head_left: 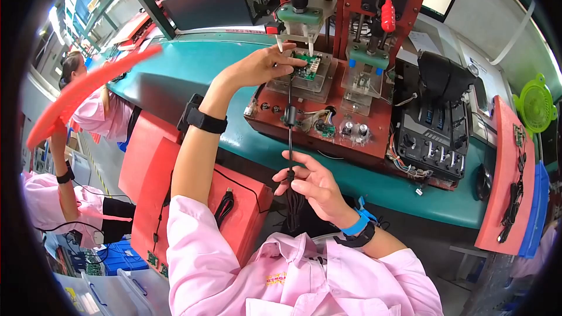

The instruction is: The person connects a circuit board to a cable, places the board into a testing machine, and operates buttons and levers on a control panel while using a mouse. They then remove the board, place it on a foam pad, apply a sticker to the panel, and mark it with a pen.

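My left hand (260,65) pinches the green circuit board (305,65) on the red fixture (374,140); my right hand (310,184) grips the black cable (290,123).

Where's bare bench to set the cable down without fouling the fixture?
Bare green bench top lies left of the red test fixture, beyond the left hand. A narrower strip runs along its front edge, past the right hand. Right of the fixture is crowded: black device, mouse, red tray.

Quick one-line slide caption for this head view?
Left hand seats a small green circuit board in the red test fixture while right hand holds its black cable.
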A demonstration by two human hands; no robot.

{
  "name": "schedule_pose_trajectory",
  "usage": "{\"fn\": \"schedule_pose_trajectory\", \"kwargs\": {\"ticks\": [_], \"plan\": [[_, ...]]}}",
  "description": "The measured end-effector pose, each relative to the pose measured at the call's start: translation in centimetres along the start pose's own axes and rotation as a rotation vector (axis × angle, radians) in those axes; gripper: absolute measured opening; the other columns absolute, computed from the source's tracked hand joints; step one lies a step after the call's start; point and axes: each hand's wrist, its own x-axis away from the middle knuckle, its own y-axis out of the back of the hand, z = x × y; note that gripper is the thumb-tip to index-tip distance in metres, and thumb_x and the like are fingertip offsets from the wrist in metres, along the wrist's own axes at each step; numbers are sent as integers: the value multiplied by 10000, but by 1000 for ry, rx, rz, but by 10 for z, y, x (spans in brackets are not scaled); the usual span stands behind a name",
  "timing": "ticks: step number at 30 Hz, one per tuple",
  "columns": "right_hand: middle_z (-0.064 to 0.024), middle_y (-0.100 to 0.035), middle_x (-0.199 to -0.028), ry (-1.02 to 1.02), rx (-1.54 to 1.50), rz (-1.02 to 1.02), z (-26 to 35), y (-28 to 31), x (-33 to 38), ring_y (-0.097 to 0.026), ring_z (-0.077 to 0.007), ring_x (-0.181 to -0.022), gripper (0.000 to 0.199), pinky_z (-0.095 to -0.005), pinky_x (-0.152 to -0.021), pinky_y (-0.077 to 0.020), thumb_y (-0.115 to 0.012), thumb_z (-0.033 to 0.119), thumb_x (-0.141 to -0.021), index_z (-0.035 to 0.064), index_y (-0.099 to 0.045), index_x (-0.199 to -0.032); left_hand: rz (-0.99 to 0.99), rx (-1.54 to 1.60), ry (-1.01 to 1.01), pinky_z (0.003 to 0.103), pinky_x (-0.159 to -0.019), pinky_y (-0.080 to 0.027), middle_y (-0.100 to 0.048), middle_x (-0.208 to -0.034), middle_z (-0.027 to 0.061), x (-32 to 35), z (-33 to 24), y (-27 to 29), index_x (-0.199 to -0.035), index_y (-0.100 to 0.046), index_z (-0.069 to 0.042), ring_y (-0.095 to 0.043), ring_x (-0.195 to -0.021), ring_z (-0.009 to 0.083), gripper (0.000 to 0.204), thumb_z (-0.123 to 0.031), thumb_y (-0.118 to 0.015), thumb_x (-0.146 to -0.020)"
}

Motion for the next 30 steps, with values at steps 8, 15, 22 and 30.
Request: {"fn": "schedule_pose_trajectory", "kwargs": {"ticks": [8,15,22,30], "plan": [[-157,-516,-1112,-81,-52,-136,-12,35,11,-538,-254,-995,449,-328,-861,-411,-521,89,-790,0,-385,-1209,-212,-104,169,291,-714,-440,-553,-1071,137,18,-58,65,-1006,-586,-8,-570,-814,200,214,-117,-526,-833],[-132,-537,-1069,-243,168,-32,-9,34,20,-566,-200,-924,382,-312,-859,-414,-534,104,-808,-19,-416,-1150,-877,-40,-178,272,-564,-409,-512,-601,19,-86,-98,185,-863,-614,-52,-459,-540,142,382,-414,-495,-845],[-123,-568,-908,-395,67,-9,2,29,17,-601,-193,-765,269,-298,-754,-469,-551,139,-801,-12,-460,-1004,-461,511,0,239,-558,-431,-554,-630,57,-120,-116,197,-793,-574,-28,-540,-558,173,193,-211,-535,-839],[-65,-557,-696,-358,198,33,-12,37,10,-566,-147,-600,156,-258,-581,-470,-524,157,-823,8,-506,-781,-991,132,-567,256,-636,-425,-548,-741,63,-44,-145,116,-850,-490,8,-536,-660,145,192,-174,-446,-893]]}}
